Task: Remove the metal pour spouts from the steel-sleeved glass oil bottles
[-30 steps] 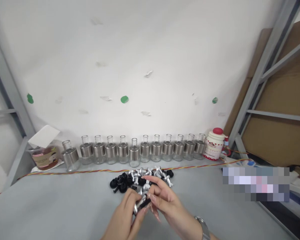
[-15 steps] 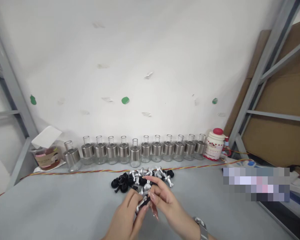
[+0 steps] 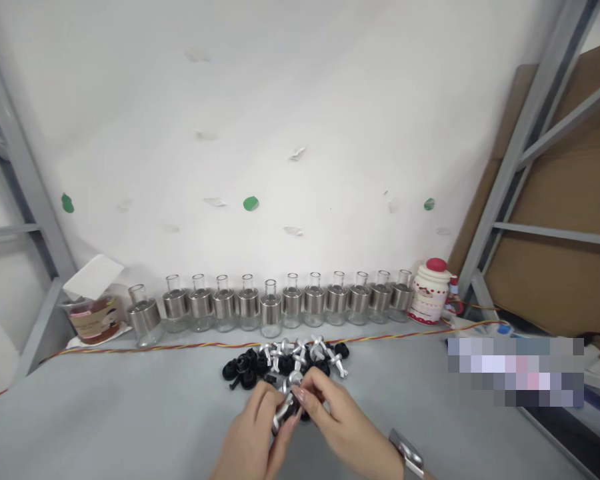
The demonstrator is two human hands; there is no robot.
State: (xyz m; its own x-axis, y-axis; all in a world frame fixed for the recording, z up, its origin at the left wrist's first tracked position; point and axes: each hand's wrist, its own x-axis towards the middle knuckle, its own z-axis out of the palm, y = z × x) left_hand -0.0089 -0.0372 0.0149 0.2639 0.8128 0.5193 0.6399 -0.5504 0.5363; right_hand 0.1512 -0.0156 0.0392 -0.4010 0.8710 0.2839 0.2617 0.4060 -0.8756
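My left hand (image 3: 253, 427) is closed around a silver and black pour spout (image 3: 281, 412), low in front of the pile. From the other side, my right hand (image 3: 335, 410) pinches the dark part of the same piece with thumb and bent fingers. My fingers cover much of it, so its full shape is hidden. Just beyond my hands lie several silver spout pieces (image 3: 300, 347), mixed with several black stopper-like pieces (image 3: 249, 379), mostly on the left. A dark piece shows partly beneath my right fingers.
Along the wall stands a row of several glass bottles (image 3: 224, 305) with metal sleeves and uncapped necks. A twisted red-yellow wire (image 3: 180, 345) runs before them. A white jar (image 3: 429, 293) with a red lid ends the row at right; a labelled plastic tub (image 3: 93, 323) sits at left.
My right fingers have curled in and down onto the held spout; half a second ago the index finger was stretched out over the pile. My left hand has barely moved.
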